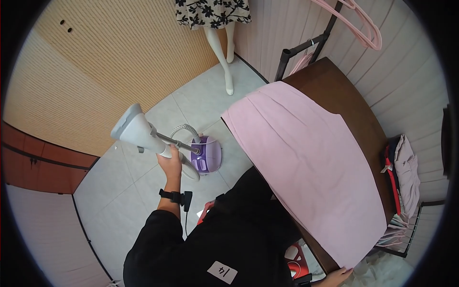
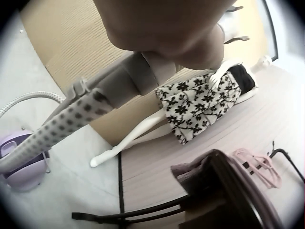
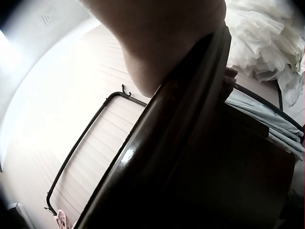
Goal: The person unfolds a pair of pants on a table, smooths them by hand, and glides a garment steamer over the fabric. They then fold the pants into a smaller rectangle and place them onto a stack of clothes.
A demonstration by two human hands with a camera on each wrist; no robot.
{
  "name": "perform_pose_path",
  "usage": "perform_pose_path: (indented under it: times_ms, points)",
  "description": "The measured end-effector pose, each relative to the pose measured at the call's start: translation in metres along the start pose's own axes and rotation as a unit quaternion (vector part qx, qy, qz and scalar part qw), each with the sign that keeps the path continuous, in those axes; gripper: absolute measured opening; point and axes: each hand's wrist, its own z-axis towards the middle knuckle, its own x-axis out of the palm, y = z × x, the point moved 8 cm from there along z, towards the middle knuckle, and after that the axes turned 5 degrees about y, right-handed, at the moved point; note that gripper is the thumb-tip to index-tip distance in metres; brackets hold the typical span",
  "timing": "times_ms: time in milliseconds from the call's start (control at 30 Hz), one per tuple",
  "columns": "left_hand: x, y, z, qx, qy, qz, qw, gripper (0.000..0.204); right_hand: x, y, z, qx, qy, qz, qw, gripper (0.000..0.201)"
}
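My left hand [image 1: 170, 162] grips the handle of a white and grey garment steamer head [image 1: 138, 131], held up off to the left of the table. From the handle a spotted hose [image 2: 62, 126] runs down toward the purple steamer base [image 1: 207, 155] on the floor. A pink cloth garment [image 1: 306, 153] lies spread over the dark brown table [image 1: 334, 88], with soft folds at its far end. At the near corner my right hand [image 1: 337, 277] grips the table's edge beside the garment's hem. In the right wrist view its fingertips [image 3: 230, 78] show past the edge [image 3: 143, 138].
A mannequin in a floral skirt [image 1: 213, 13] stands by the far wall. Pink hangers [image 1: 366, 28] hang on a black rack [image 1: 296, 50] behind the table. Folded clothes [image 1: 406, 172] sit at the table's right side. White tulle [image 3: 267, 38] lies past the near corner.
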Motion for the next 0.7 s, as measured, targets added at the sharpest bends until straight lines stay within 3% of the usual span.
perform_pose_path:
  times_ms: [100,167,233,300,367,400,433,500,533,600,667,700]
  points:
    - [0.009,-0.016,-0.003,-0.026,0.024,-0.004,0.999,0.038,0.010,-0.019,0.003,0.013,0.000,-0.006,1.000,0.052]
    - [0.013,-0.025,-0.003,-0.009,0.029,0.026,0.999,0.031,0.028,-0.056,0.008,0.113,0.083,-0.013,0.990,0.053]
    - [0.019,-0.020,-0.009,-0.013,0.046,0.018,0.999,0.034,0.024,-0.050,0.003,0.127,0.083,-0.019,0.988,0.053]
    - [0.021,0.005,-0.024,0.043,0.072,0.107,0.991,0.037,0.018,-0.035,0.000,0.130,0.072,0.002,0.989,0.054]
    - [0.014,0.096,-0.064,-0.136,0.163,0.250,0.945,0.046,0.016,-0.035,-0.002,0.138,0.066,0.001,0.988,0.054]
    - [0.018,0.128,-0.102,-0.372,0.224,0.194,0.879,0.050,0.018,-0.036,-0.002,0.133,0.066,0.004,0.989,0.053]
    - [0.025,0.142,-0.154,-0.585,0.270,0.131,0.753,0.056,0.019,-0.037,-0.002,0.127,0.067,0.006,0.990,0.053]
    - [0.062,0.110,-0.193,-0.595,0.460,0.025,0.659,0.061,0.020,-0.038,-0.005,0.146,0.060,0.009,0.987,0.053]
    - [0.070,0.107,-0.191,-0.590,0.471,0.033,0.655,0.061,0.018,-0.033,-0.005,0.143,0.065,0.012,0.988,0.053]
    - [0.106,0.089,-0.172,-0.483,0.492,-0.062,0.722,0.058,0.015,-0.030,-0.005,0.147,0.065,0.008,0.987,0.052]
    - [0.133,0.061,-0.128,-0.429,0.450,-0.156,0.768,0.043,0.018,-0.031,-0.007,0.136,0.052,0.021,0.989,0.052]
    - [0.135,0.046,-0.093,-0.336,0.392,-0.155,0.843,0.039,0.017,-0.029,-0.005,0.131,0.044,0.027,0.990,0.051]
